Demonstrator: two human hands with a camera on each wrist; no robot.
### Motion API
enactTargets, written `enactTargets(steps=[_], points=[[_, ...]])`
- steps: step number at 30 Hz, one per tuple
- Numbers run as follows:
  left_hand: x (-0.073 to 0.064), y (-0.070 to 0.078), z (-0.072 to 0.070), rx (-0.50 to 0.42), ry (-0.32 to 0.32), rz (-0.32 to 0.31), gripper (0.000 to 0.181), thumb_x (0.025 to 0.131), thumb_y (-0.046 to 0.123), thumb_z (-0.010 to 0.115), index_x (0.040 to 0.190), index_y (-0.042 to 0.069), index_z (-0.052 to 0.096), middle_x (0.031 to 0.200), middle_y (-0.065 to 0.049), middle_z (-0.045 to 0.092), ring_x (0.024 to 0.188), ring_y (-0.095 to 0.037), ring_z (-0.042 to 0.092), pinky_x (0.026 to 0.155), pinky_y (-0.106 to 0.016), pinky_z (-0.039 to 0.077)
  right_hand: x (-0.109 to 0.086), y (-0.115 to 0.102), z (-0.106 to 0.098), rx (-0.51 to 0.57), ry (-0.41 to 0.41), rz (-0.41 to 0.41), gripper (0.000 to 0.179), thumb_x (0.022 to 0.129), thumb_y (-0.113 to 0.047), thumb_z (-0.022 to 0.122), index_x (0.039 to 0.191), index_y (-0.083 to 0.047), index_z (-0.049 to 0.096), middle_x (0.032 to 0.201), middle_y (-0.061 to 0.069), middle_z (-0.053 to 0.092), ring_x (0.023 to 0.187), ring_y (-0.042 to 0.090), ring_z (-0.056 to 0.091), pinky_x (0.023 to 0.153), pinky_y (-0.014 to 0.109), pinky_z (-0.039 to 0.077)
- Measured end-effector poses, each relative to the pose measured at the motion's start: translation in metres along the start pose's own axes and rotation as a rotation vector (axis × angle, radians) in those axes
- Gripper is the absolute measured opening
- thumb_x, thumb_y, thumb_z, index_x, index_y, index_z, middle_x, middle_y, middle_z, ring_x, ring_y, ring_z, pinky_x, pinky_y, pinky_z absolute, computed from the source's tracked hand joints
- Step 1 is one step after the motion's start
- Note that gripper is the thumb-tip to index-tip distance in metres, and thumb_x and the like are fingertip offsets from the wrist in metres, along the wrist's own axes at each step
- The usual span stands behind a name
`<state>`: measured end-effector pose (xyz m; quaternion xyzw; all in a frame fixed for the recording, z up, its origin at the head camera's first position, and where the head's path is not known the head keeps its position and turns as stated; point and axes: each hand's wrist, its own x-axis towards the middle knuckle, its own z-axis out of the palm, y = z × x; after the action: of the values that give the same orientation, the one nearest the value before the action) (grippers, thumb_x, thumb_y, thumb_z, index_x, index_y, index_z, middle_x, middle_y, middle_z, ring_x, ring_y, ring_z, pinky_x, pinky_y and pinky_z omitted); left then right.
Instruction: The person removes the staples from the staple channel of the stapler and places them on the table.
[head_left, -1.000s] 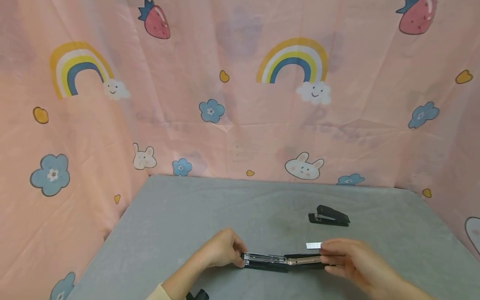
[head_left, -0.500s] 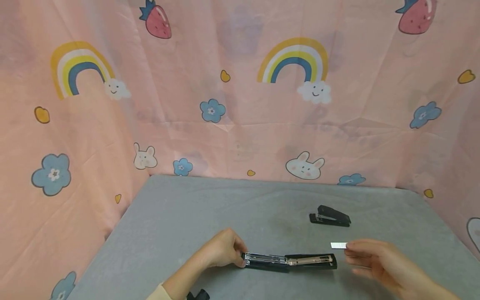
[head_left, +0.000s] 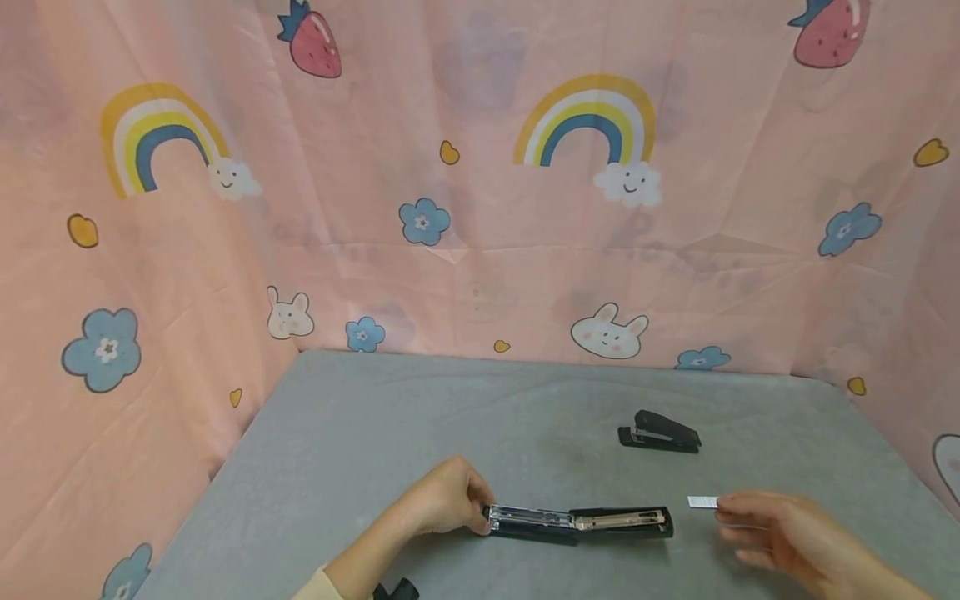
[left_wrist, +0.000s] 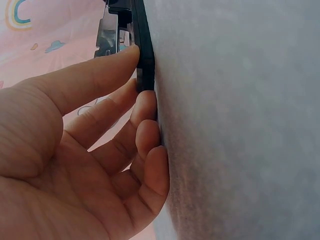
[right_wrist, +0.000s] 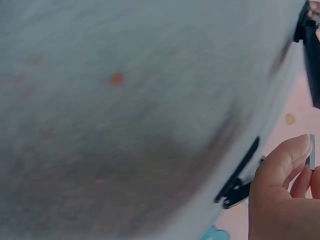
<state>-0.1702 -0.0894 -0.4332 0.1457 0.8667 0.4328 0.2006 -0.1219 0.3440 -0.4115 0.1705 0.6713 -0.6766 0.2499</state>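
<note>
A black stapler (head_left: 532, 533) lies folded wide open on the grey cloth, its metal staple channel and inner rail facing up. My left hand (head_left: 450, 500) pinches its left end between thumb and fingers; the left wrist view shows the thumb (left_wrist: 125, 56) on the stapler's black base (left_wrist: 144, 40). To the right of the stapler, my right hand (head_left: 787, 533) pinches a short silvery strip of staples (head_left: 702, 502) between thumb and fingertips. In the right wrist view that strip (right_wrist: 312, 152) shows edge-on at the fingertips.
A second black stapler (head_left: 660, 432) rests farther back on the right of the grey cloth (head_left: 450, 417). A small black object (head_left: 397, 590) is cut off by the bottom edge near my left forearm. Behind the table hangs a pink printed curtain (head_left: 480, 275).
My right hand has let go of the open stapler's right end and moved right, carrying the staple strip, lately a little lower. The left hand has stayed on the stapler.
</note>
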Motion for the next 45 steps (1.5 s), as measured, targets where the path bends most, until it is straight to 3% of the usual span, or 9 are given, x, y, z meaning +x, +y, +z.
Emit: enactTargets(steps=[8,18,28,45], points=[[0.0,0.001,-0.001,-0.011,-0.001,-0.002,0.024,0.068,-0.012,0.087,0.083,0.005,0.08,0.059,0.003,0.056,0.056,-0.011,0.044,0.054,-0.029,0.033,0.012,0.009,-0.013,0.007,-0.008,0.022,0.02,0.106,-0.012,0.057,0.103,-0.008,0.076,0.094,0.005,0.076,0.088,0.018,0.073,0.083,0.039,0.06],[-0.001,0.0,-0.001,0.002,0.003,0.004,0.024,0.068,-0.011,0.088,0.085,0.005,0.08,0.06,0.003,0.056,0.056,-0.011,0.044,0.054,-0.028,0.033,0.021,0.015,-0.015,-0.072,0.136,0.071,0.017,0.105,-0.01,0.06,0.109,0.001,0.072,0.095,0.009,0.073,0.087,0.023,0.072,0.082,0.041,0.059],[-0.001,-0.001,-0.001,-0.005,-0.001,0.007,0.024,0.069,-0.011,0.087,0.085,0.005,0.08,0.06,0.003,0.056,0.056,-0.011,0.044,0.054,-0.028,0.033,0.021,0.015,-0.013,-0.117,0.168,0.094,0.015,0.104,-0.009,0.059,0.107,0.002,0.069,0.087,0.008,0.072,0.078,0.019,0.072,0.076,0.037,0.059],[0.0,-0.001,0.001,-0.001,0.006,0.002,0.025,0.067,-0.01,0.088,0.084,0.006,0.08,0.06,0.003,0.057,0.056,-0.011,0.045,0.053,-0.028,0.034,0.019,0.018,-0.021,-0.2,0.121,0.135,0.02,0.106,-0.016,0.056,0.107,0.0,0.068,0.089,0.006,0.071,0.08,0.019,0.071,0.078,0.037,0.059]])
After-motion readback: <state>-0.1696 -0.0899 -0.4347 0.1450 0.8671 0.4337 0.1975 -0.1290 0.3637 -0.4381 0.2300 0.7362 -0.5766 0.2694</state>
